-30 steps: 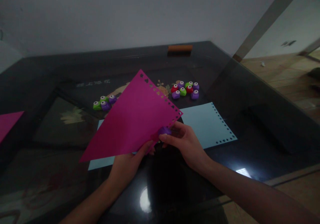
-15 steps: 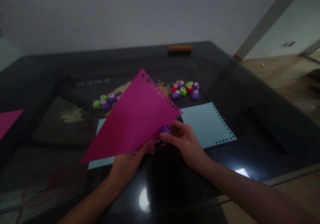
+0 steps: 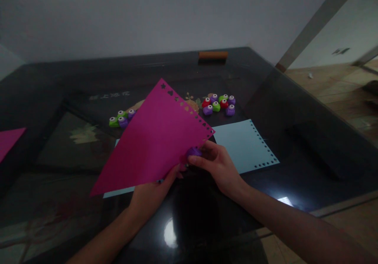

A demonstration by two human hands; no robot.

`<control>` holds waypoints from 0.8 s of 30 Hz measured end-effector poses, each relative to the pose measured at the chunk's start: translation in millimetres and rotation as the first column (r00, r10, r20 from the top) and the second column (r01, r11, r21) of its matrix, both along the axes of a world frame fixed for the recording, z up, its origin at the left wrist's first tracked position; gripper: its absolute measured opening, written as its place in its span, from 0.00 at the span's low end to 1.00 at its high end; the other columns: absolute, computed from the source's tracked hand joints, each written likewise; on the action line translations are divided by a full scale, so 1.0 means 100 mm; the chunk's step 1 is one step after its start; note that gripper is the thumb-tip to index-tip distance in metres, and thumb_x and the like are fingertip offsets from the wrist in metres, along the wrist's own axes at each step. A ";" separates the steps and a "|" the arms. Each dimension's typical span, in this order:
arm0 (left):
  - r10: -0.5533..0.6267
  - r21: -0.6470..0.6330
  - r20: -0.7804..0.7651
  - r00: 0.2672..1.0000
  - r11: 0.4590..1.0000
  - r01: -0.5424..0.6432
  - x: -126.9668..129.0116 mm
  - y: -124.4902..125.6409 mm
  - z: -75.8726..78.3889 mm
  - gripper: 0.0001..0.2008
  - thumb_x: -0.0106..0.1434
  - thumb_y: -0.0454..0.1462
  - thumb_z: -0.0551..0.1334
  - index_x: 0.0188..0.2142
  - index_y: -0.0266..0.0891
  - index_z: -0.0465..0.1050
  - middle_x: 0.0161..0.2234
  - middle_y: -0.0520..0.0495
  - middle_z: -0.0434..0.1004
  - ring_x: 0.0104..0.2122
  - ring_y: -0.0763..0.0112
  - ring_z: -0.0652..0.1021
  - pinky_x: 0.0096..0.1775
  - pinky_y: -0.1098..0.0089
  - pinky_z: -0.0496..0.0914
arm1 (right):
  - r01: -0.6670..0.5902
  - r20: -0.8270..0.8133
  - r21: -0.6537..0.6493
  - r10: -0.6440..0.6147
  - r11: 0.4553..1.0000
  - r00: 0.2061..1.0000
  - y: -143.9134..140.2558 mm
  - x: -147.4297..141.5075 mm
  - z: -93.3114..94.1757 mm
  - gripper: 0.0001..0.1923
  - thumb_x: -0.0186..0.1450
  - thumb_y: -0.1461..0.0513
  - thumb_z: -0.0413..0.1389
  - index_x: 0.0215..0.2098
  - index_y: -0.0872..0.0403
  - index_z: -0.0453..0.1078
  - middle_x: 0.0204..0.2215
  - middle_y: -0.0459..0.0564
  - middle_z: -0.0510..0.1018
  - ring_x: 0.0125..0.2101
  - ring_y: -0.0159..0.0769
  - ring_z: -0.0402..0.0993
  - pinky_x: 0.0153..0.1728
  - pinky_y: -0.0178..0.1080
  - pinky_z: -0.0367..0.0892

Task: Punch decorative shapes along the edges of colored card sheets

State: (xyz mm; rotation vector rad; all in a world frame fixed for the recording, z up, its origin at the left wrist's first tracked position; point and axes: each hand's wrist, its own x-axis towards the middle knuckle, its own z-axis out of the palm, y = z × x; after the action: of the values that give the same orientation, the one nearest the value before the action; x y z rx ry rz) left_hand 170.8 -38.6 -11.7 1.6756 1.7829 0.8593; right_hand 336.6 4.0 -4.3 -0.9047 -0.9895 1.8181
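The dark glass table (image 3: pixel 295 110) fills your view, with a pale blue sheet (image 3: pixel 239 142) lying flat on it, punched along its right edges. Above that you hold the magenta sheet (image 3: pixel 153 138), tilted, its upper right edge lined with cut shapes. Since a second ago it has swung a little left and lower, while the small purple punch (image 3: pixel 194 151) has stayed at the near corner. Your left hand (image 3: pixel 150 191) pinches the sheet's lower edge; your right hand (image 3: pixel 217 165) is closed around the punch. Beyond lie two clusters of spare punches, the right cluster (image 3: pixel 219 104) and the left cluster (image 3: pixel 121 118).
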 end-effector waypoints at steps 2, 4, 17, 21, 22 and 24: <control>-0.001 0.003 -0.025 1.000 1.000 0.001 0.00 0.00 0.00 0.14 0.58 0.47 0.57 0.22 0.46 0.75 0.25 0.53 0.81 0.30 0.63 0.80 0.44 0.61 0.71 | -0.010 -0.012 0.005 0.011 1.000 1.000 0.00 0.00 0.01 0.13 0.51 0.61 0.65 0.34 0.51 0.72 0.29 0.45 0.78 0.29 0.34 0.74 0.38 0.41 0.69; 0.001 0.000 -0.025 1.000 1.000 -0.001 -0.01 0.00 0.01 0.15 0.58 0.47 0.57 0.21 0.46 0.74 0.25 0.53 0.81 0.30 0.62 0.80 0.45 0.60 0.71 | -0.011 -0.022 0.005 0.011 1.000 1.000 0.00 0.00 0.01 0.12 0.51 0.61 0.65 0.33 0.51 0.72 0.28 0.45 0.77 0.29 0.34 0.74 0.38 0.40 0.69; -0.049 0.029 -0.035 0.998 0.998 0.050 -0.03 0.01 0.01 0.18 0.61 0.46 0.54 0.21 0.46 0.75 0.27 0.53 0.81 0.32 0.64 0.79 0.45 0.63 0.69 | 0.027 0.016 0.003 -0.027 1.000 1.000 0.00 -0.01 0.01 0.14 0.49 0.61 0.66 0.35 0.51 0.73 0.31 0.44 0.79 0.31 0.34 0.75 0.37 0.39 0.70; -0.024 0.023 -0.067 0.997 0.999 0.026 -0.05 0.02 0.00 0.18 0.61 0.47 0.54 0.21 0.45 0.75 0.26 0.53 0.81 0.32 0.63 0.79 0.46 0.63 0.69 | 0.018 0.029 -0.019 -0.017 1.000 0.999 0.00 -0.01 0.01 0.16 0.48 0.61 0.67 0.35 0.52 0.73 0.32 0.44 0.79 0.32 0.33 0.75 0.38 0.38 0.70; -0.025 0.022 -0.068 0.997 0.999 0.026 -0.05 0.02 0.01 0.18 0.61 0.47 0.53 0.21 0.45 0.74 0.26 0.53 0.81 0.32 0.63 0.79 0.45 0.63 0.69 | 0.019 0.026 -0.021 -0.018 1.000 0.999 0.00 -0.01 0.00 0.15 0.48 0.61 0.67 0.35 0.52 0.74 0.32 0.44 0.79 0.32 0.32 0.74 0.38 0.38 0.70; -0.038 0.028 -0.054 0.998 0.999 0.040 -0.04 0.02 0.02 0.18 0.61 0.46 0.53 0.21 0.45 0.74 0.26 0.53 0.80 0.31 0.64 0.79 0.44 0.63 0.70 | 0.015 0.027 -0.027 -0.015 1.000 1.000 0.00 -0.01 0.00 0.15 0.49 0.60 0.67 0.35 0.52 0.73 0.32 0.44 0.78 0.32 0.32 0.74 0.39 0.38 0.69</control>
State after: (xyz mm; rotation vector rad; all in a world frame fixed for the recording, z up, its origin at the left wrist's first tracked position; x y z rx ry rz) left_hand 166.4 -36.1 -9.8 1.7610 1.7747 0.8343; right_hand 336.0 4.2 -4.4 -0.9532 -0.9741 1.8154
